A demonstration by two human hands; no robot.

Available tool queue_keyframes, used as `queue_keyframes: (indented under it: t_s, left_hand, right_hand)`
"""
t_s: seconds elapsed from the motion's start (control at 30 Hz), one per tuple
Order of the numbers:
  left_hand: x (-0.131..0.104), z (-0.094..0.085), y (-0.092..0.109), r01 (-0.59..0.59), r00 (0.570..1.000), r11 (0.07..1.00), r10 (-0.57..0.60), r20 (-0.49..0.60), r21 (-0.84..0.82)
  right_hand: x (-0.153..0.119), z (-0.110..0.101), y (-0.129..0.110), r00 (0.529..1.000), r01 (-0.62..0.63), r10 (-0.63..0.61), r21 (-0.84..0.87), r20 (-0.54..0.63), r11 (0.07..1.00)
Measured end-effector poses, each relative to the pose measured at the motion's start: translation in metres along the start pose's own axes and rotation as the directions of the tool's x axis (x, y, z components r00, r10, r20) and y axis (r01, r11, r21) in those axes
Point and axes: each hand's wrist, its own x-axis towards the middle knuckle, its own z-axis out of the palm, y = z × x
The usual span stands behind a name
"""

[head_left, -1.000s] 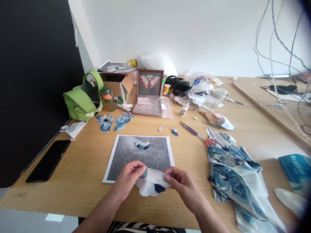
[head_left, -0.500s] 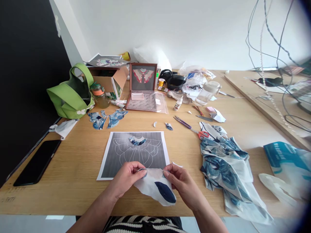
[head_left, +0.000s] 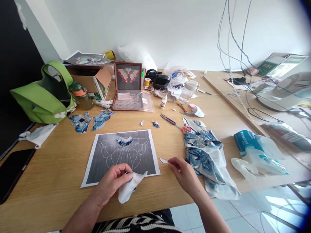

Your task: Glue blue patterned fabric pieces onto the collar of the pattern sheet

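My left hand [head_left: 119, 178] pinches a scrap of white fabric [head_left: 130, 187] with dark blue patches, which hangs folded over the table's front. The fingers of my right hand [head_left: 181, 171] are closed at the right end of a small curved white paper piece [head_left: 163, 160]. Left of that lies a printed sheet [head_left: 97, 168] with a white petal-shaped collar outline on grey. A blue patterned collar piece [head_left: 125, 141] rests at the top of the drawing. To the right of my right hand, a blue-and-white patterned cloth [head_left: 204, 153] lies crumpled.
Red-handled scissors [head_left: 186, 129] and purple thread snips [head_left: 168, 119] lie beyond the cloth. Cut blue pieces [head_left: 102, 119] sit near a green bag [head_left: 36, 100]. A glue bottle [head_left: 163, 103], framed collar [head_left: 128, 77] and glass jug [head_left: 189, 90] stand farther back. A tissue pack [head_left: 250, 145] is at right.
My right hand has let go of the fabric scrap and moved right to the curved paper piece. The scrap now hangs from my left hand alone. The view has turned right.
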Motion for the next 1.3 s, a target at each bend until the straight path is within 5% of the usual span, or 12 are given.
queue_keyframes:
  t_s: [0.4,0.6,0.77,0.93,1.07,1.3]
  left_hand:
    - [-0.007,0.007,0.006,0.032,0.999,0.992,-0.035,-0.021,-0.120]
    - [-0.006,0.004,0.022,-0.020,1.000,0.991,0.018,-0.015,-0.132]
    - [0.007,-0.025,0.049,-0.126,0.982,0.987,0.110,-0.154,-0.101]
    - [0.047,-0.067,0.091,-0.279,0.917,0.960,0.277,-0.288,0.035]
    - [0.093,-0.083,0.118,-0.340,0.867,0.932,0.364,-0.340,0.129]
    - [0.174,-0.115,0.104,-0.230,0.842,0.898,0.377,-0.386,0.376]
  right_hand:
    - [0.018,0.018,0.006,0.994,0.106,-0.110,-0.209,-0.010,0.972]
    - [0.022,0.015,0.007,0.996,0.087,-0.086,-0.075,0.015,0.993]
    - [0.033,0.003,0.001,0.999,0.039,-0.040,0.113,0.003,0.993]
    - [0.059,-0.009,-0.011,0.999,0.040,-0.034,0.306,-0.025,0.951]
    - [0.090,-0.015,-0.025,0.999,0.039,-0.048,0.384,0.012,0.923]
    - [0.155,-0.021,-0.064,0.993,0.102,-0.116,0.467,0.000,0.878]
